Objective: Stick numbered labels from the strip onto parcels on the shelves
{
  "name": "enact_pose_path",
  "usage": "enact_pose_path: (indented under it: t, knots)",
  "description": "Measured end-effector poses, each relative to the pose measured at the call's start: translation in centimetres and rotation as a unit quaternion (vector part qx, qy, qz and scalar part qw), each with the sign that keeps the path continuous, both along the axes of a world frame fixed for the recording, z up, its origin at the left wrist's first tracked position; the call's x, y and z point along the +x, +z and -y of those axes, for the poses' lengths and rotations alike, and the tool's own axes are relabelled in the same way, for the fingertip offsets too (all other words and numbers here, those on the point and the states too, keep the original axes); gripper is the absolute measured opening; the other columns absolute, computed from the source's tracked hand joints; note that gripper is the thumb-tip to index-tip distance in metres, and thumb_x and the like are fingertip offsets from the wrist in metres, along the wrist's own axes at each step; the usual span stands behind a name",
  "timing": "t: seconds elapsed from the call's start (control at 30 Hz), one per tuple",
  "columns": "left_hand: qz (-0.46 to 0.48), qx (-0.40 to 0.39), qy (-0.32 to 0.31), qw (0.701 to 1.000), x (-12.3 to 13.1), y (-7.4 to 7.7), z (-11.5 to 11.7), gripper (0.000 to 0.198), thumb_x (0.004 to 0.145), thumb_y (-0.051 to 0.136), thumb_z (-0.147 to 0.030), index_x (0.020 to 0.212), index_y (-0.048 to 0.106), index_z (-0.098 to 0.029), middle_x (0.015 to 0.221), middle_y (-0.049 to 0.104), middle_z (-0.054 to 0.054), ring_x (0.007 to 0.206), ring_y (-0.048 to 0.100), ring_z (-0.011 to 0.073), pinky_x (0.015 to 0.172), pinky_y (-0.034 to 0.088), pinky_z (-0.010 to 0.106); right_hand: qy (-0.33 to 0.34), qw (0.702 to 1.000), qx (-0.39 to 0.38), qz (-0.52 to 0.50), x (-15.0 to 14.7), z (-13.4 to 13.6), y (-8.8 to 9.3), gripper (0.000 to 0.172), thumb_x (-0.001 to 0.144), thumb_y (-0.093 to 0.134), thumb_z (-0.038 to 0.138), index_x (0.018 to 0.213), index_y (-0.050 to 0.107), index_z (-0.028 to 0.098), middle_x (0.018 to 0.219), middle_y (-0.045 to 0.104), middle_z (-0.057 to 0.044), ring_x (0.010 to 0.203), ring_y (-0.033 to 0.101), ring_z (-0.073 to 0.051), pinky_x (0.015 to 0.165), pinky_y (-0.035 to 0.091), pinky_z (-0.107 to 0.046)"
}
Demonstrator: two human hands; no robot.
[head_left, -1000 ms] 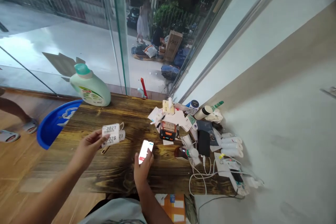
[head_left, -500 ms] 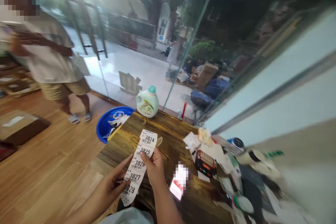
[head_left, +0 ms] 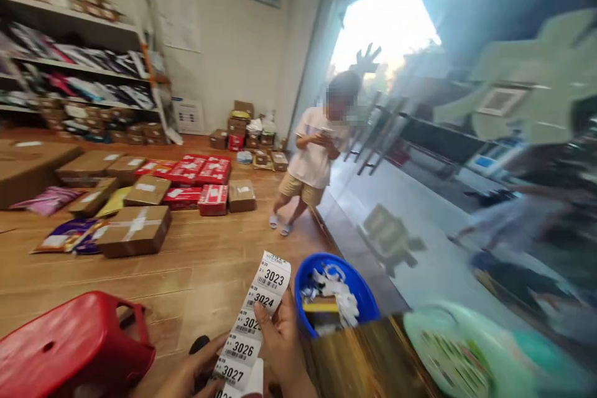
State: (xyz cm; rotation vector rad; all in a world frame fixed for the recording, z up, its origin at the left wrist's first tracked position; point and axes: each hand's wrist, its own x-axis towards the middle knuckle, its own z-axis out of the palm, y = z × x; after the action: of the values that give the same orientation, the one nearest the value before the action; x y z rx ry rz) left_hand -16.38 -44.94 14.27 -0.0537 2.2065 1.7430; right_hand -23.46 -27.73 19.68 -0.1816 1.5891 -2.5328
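A long strip of white barcode labels [head_left: 243, 348], printed with numbers from 3023 down to 3027, runs between my two hands. My right hand [head_left: 280, 329] pinches it from the right side, thumb on the face near 3024 and fingers behind. Lower down, at the strip's left edge, my left hand [head_left: 200, 370] has its fingers closed on the labels; part of it is cut off by the frame's bottom. The strip's top end stands up free above my right thumb.
A blue basin [head_left: 368, 289] with scraps stands beside the wooden table [head_left: 368, 360], which bears a pale green jug [head_left: 448, 342]. A red stool [head_left: 69, 348] is at lower left. Cardboard boxes [head_left: 135, 233] and shelves [head_left: 79, 15] lie beyond. A person [head_left: 312, 155] stands by the glass.
The view has swung left, bringing boxes, shelves and the stool into sight. Label 3023 now shows at the strip's upper part, and my right thumb rests near 3024 instead of 3025.
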Motion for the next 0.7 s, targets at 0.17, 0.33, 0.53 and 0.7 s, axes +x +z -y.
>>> enact_pose_path:
  t: [0.17, 0.33, 0.53, 0.7]
  knots:
    - [-0.032, 0.005, 0.078, 0.996, -5.6, 0.9, 10.4, 0.054, 0.063, 0.062, -0.029, 0.117, 0.065, -0.032, 0.122, 0.066, 0.002, 0.117, 0.056, 0.0315, 0.106, 0.040, 0.044, 0.094, 0.994, -0.021, -0.055, -8.5, 12.7, 1.2, 0.031, 0.080, 0.066, 0.046, 0.109, 0.058, 0.037, 0.109, 0.073, 0.004, 0.099, 0.068, -0.024, 0.089, 0.055, -0.039]
    - [0.025, 0.103, 0.141, 0.984, -10.3, 4.8, 19.0, 0.048, 0.061, 0.068, -0.032, 0.107, 0.067, -0.020, 0.110, 0.070, 0.007, 0.103, 0.061, 0.0281, 0.096, 0.046, 0.041, 0.105, 0.989, 0.003, -0.104, -16.8, 25.4, 3.9, 0.034, 0.080, 0.067, 0.037, 0.111, 0.057, 0.028, 0.100, 0.074, -0.002, 0.098, 0.068, -0.021, 0.089, 0.054, -0.035]
    - [0.114, 0.260, 0.097, 0.954, -17.2, 1.2, 28.7, 0.058, 0.058, 0.078, -0.051, 0.099, 0.063, -0.013, 0.090, 0.073, 0.011, 0.084, 0.067, 0.0242, 0.080, 0.049, 0.038, 0.146, 0.980, -0.020, -0.132, -32.9, 41.6, 6.6, 0.043, 0.070, 0.071, 0.030, 0.108, 0.054, 0.023, 0.101, 0.071, -0.002, 0.092, 0.066, -0.017, 0.086, 0.050, -0.033]
    - [0.100, 0.338, 0.217, 0.910, -22.5, -3.8, 37.7, 0.061, 0.053, 0.083, -0.050, 0.095, 0.063, -0.012, 0.089, 0.073, 0.013, 0.079, 0.069, 0.0231, 0.078, 0.051, 0.037, 0.190, 0.969, -0.035, -0.156, -46.5, 56.9, 6.3, 0.036, 0.066, 0.066, 0.022, 0.100, 0.053, 0.022, 0.092, 0.069, 0.001, 0.085, 0.063, -0.014, 0.084, 0.048, -0.030]
